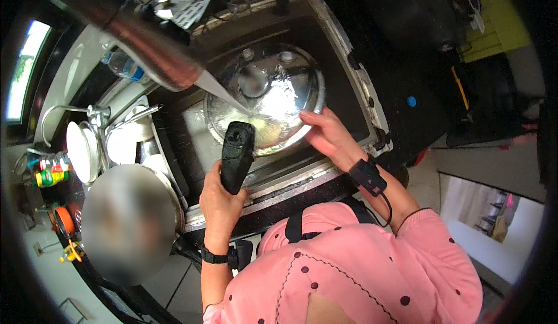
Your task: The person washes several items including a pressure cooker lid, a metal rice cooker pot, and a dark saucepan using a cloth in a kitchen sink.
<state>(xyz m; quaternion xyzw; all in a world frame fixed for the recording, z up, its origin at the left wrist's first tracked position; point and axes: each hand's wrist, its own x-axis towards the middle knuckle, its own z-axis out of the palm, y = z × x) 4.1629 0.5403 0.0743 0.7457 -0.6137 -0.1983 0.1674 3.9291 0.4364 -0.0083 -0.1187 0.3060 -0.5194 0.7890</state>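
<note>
A round, shiny metal pan lies in the dark sink, with bright reflections and some pale yellowish water near its front side. From the tap, water pours onto it and splashes outward. My left hand is closed around a thick black handle at the pan's near left edge; whether it joins the pan is hard to make out. Opposite, my right hand grips the pan's rim, thumb and fingers on the edge. Both wrists wear black straps.
White plates and bowls stand left of the sink, beside a plastic bottle. A large round metal vessel, blurred inside, sits at lower left. Behind the sink is a wire rack. A blue cap lies on the dark counter at right.
</note>
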